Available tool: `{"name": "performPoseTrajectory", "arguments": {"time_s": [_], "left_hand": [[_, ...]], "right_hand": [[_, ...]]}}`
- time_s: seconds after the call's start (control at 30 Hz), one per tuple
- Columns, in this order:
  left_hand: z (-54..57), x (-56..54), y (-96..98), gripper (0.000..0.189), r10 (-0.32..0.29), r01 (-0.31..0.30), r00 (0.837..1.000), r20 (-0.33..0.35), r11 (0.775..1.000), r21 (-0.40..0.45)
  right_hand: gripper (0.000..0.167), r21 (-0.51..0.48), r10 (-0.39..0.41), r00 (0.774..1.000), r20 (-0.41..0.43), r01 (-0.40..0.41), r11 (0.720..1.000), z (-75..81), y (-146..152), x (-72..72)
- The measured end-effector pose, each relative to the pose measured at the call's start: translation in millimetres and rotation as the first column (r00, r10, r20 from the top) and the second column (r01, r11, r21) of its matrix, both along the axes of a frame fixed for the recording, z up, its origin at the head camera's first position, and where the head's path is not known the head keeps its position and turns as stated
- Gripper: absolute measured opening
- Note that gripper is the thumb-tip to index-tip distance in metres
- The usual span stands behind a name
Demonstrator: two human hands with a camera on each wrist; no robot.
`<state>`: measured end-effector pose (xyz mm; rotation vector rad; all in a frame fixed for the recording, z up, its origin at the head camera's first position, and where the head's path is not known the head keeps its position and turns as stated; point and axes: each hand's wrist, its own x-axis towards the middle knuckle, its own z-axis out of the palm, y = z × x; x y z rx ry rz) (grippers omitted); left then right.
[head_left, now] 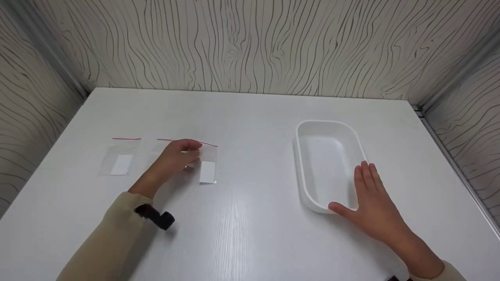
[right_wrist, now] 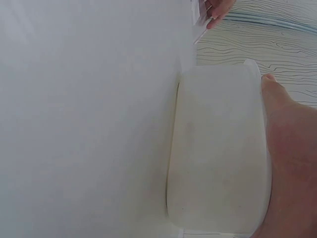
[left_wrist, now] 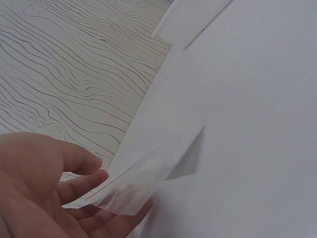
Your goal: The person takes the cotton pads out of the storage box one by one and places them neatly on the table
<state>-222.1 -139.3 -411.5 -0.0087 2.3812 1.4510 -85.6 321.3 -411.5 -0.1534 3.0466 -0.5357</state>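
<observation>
Left hand (head_left: 176, 158) is on the table (head_left: 242, 117), left-centre, fingers curled round the top edge of a small clear zip bag (head_left: 206, 164). Left wrist view: bag (left_wrist: 148, 171) pinched betw. thumb and fingertips (left_wrist: 81, 184), red zip line near the fingers, one end raised off the surface, rest trailing down to it. Bag has a white label patch in lower half.

Second clear bag (head_left: 121, 156), same type, lies flat just to the left, apart from the hand, untouched.

Right hand (head_left: 373, 203) is at the near right corner of a white tray (head_left: 302, 164), right of centre. Fingers straight and together along the tray's outer wall, thumb against near end; palm flat, not gripping. Right wrist view: tray (right_wrist: 218, 148) w/ hand (right_wrist: 290, 163) alongside, touching rim.
</observation>
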Motion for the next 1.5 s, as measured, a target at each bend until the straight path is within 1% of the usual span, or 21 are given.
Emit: {"name": "performPoseTrajectory", "arguments": {"time_s": [0.13,0.3,0.43,0.57,0.73,0.87,1.1,1.3,1.5], "left_hand": [[0.8,-1.6,0.3,0.040,-0.010,0.011,1.000,0.025,0.999,-0.033],[1.6,-2.6,-0.2,0.042,-0.023,0.024,1.000,0.007,0.997,-0.074],[2.6,-1.5,-0.4,0.044,-0.025,0.024,1.000,-0.005,0.996,-0.091],[4.3,0.0,-0.1,0.045,-0.027,0.027,1.000,-0.003,0.996,-0.086],[7.1,-0.1,-1.4,0.046,-0.030,0.030,1.000,0.007,0.998,-0.055],[8.9,-0.1,-2.8,0.047,-0.030,0.031,1.000,0.008,0.998,-0.062],[14.5,-0.1,-3.8,0.049,-0.044,0.048,0.998,0.049,0.996,-0.078],[21.8,-1.1,-5.6,0.053,-0.074,0.085,0.993,0.089,0.988,-0.128],[23.6,-4.0,-5.0,0.053,-0.078,0.096,0.991,0.105,0.979,-0.180]], "right_hand": [[0.122,0.005,-0.002,1.000,0.005,0.002,1.000,0.3,0.0,-1.0],[0.122,0.002,-0.004,1.000,0.014,0.004,1.000,0.3,0.1,-0.8],[0.122,0.000,-0.006,1.000,0.019,0.006,1.000,0.0,0.1,-0.5],[0.123,-0.002,-0.006,1.000,0.019,0.006,1.000,-0.3,0.0,-0.2],[0.122,0.001,-0.003,1.000,0.006,0.003,1.000,-0.9,0.3,-0.2],[0.121,0.003,-0.002,1.000,0.000,0.002,1.000,-1.2,0.6,-0.5],[0.121,-0.009,-0.005,1.000,0.008,0.005,1.000,-0.9,0.6,0.3],[0.122,-0.011,-0.006,1.000,0.009,0.006,1.000,-0.7,0.7,0.1],[0.122,-0.012,-0.005,1.000,0.008,0.005,1.000,-0.7,1.0,-0.1]]}}
